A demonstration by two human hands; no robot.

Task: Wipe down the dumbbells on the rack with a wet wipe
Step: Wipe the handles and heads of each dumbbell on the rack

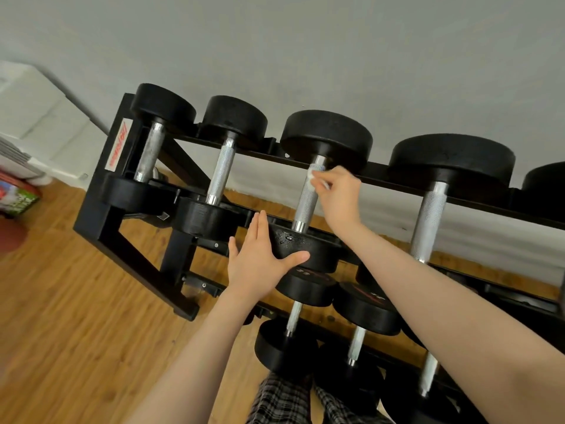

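The black rack (101, 209) stands on a wood floor (61, 301) against a pale wall (305, 56) and serves as the reference for all positions below.

Top tier: four dumbbells lie across the rails, with part of a fifth head at the far right end. Counting from the rack's labelled end post, the third dumbbell (308, 194) is the one being handled. Its knurled steel handle (305, 206) runs between a far head (327, 136) at the wall-side rail and a near head (305, 249) at the front rail. The near head's inner face shows wet spots.

Right hand (339, 194): fingers curled, pinching a small white wet wipe (313, 175). The wipe is pressed against the upper part of the handle, just below the far head.

Left hand (260, 258): fingers straight and together, thumb spread wide. The palm and fingers lie flat against the rim of the near head on the side facing the labelled end post; the thumb lies across the head's front edge.

Lower tier: further dumbbells (363, 310) sit below the front rail, directly beneath the third and fourth top-tier positions.

Beyond the labelled end post, a white appliance (27, 117) stands by the wall.
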